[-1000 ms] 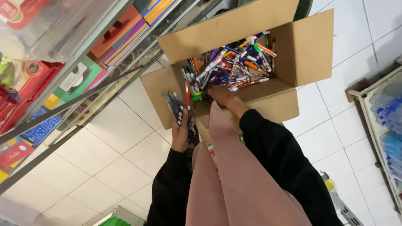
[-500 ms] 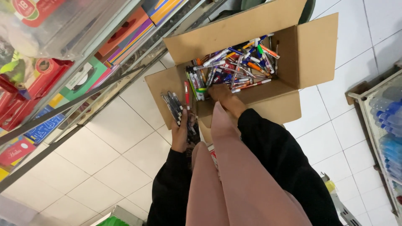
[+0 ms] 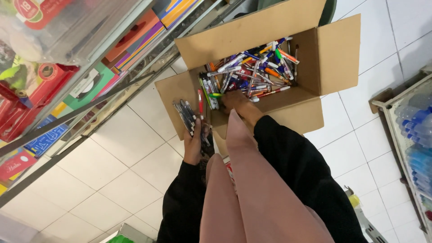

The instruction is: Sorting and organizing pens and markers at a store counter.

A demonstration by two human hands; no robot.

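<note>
Since a second ago, the right hand [image 3: 234, 101] has stayed low at the near edge of the pens while the view has drifted slightly, so the cardboard box [image 3: 335, 58] now sits a little higher and further right in the head view. White square floor tiles [image 3: 112, 148] cover the ground, and the open box rests directly on them with its flaps spread. To the left stands a metal shelving rack [image 3: 85, 76] stocked with colourful paper packs and red packets. At the far right edge is a low rack of blue-capped bottles [image 3: 416, 130]. Inside the box lies a loose heap of mixed pens [image 3: 252, 74] in many colours. The right hand reaches into the box, fingers curled down among the nearest pens; whether it grips one cannot be told. The left hand [image 3: 194, 144] is held just outside the box, beside its left flap, clenched around a bundle of dark pens [image 3: 185, 114] with one red pen standing up among them. Both arms wear black sleeves, and a pink cloth hangs between them.
</note>
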